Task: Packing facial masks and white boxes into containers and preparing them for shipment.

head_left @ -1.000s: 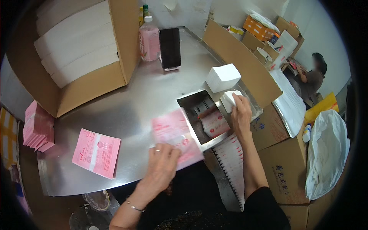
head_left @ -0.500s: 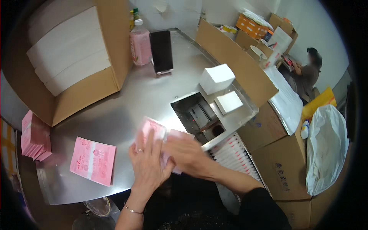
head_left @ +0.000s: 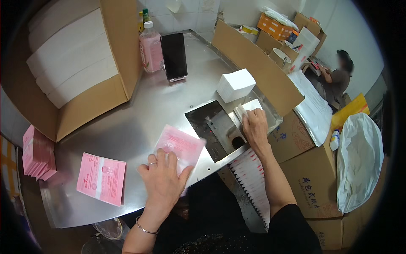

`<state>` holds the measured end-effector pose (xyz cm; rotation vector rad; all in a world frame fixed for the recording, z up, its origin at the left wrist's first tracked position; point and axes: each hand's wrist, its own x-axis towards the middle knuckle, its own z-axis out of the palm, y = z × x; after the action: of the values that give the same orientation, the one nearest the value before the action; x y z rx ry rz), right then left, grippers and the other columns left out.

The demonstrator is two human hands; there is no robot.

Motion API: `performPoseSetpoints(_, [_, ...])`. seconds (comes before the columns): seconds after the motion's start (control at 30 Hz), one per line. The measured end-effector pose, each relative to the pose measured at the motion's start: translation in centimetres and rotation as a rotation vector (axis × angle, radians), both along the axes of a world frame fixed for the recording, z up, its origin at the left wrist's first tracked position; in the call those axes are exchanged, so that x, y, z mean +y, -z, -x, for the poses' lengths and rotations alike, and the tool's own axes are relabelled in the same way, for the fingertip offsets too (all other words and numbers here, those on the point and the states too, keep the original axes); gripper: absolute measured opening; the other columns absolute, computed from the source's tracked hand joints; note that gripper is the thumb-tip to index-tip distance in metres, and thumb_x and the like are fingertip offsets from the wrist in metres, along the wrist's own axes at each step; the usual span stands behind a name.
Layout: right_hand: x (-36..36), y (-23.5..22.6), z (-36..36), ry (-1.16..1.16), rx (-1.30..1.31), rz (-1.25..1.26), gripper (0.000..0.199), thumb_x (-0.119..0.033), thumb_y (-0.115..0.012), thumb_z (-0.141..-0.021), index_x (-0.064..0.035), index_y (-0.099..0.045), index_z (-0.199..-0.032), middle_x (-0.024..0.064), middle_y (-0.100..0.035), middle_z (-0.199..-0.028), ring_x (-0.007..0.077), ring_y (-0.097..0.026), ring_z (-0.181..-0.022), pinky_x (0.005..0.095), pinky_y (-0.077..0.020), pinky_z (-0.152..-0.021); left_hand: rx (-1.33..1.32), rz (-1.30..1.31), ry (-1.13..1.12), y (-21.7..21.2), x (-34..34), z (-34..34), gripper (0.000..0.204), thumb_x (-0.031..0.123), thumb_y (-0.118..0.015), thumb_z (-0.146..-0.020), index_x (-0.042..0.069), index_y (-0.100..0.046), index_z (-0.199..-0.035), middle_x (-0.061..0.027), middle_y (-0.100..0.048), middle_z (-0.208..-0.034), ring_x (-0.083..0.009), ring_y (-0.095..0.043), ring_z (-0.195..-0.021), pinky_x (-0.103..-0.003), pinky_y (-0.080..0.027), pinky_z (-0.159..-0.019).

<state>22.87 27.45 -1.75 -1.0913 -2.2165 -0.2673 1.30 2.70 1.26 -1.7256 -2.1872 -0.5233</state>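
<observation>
Head view: the left hand (head_left: 163, 180) lies over a pink packet (head_left: 182, 144) on the near worktop (head_left: 139, 122), fingers slightly apart and thumb spread to the right. To its right, beyond the opening (head_left: 218, 122), the right hand (head_left: 256, 127) is pinched on the small white stack (head_left: 252, 104). A taller white block (head_left: 237, 84) stands just farther off. Pink sheets (head_left: 112, 180) lie left of the left hand; a phone (head_left: 174, 57) and bottle (head_left: 151, 51) stand at the far side
</observation>
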Motion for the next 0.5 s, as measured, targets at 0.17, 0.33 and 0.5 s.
performPoseSetpoints(0.17, [-1.9, -0.8, 0.5, -0.214, 0.174, -0.024, 0.04, 0.004, -0.059, -0.082, 0.0022, -0.062, -0.122, 0.0222, -0.065, -0.115, 0.0407, -0.064, -0.106, 0.0446, -0.0526, -0.091, -0.159, 0.157, 0.281, 0.9, -0.6, -1.3, 0.05, 0.027, -0.072, -0.08, 0.004, -0.059, -0.122, -0.0155, -0.053, -0.106, -0.0297, -0.053, -0.096, -0.042, -0.043, -0.079])
performPoseSetpoints(0.33, [-17.8, -1.9, 4.8, -0.977, -0.133, 0.0, 0.039, -0.008, -0.062, -0.079, 0.0047, -0.062, -0.115, 0.0265, -0.061, -0.117, 0.0412, -0.06, -0.114, 0.0661, -0.0342, -0.109, -0.347, 0.055, 0.135, -0.2, -1.6, 0.7, 0.066, 0.025, -0.075, -0.068, 0.006, -0.057, -0.129, -0.0181, -0.051, -0.105, -0.0346, -0.05, -0.095, -0.045, -0.041, -0.078])
performPoseSetpoints(0.5, [-11.3, 0.2, 11.8, -0.533, -0.243, 0.045, 0.024, -0.016, -0.056, -0.087, -0.003, -0.062, -0.106, 0.0165, -0.062, -0.098, 0.0374, -0.06, -0.099, 0.0724, -0.0297, -0.105, -0.299, -0.043, 0.111, 0.2, -1.2, -2.3, 0.082, 0.027, -0.079, -0.071, 0.005, -0.046, -0.143, -0.0179, -0.051, -0.103, -0.0326, -0.05, -0.092, -0.042, -0.041, -0.076])
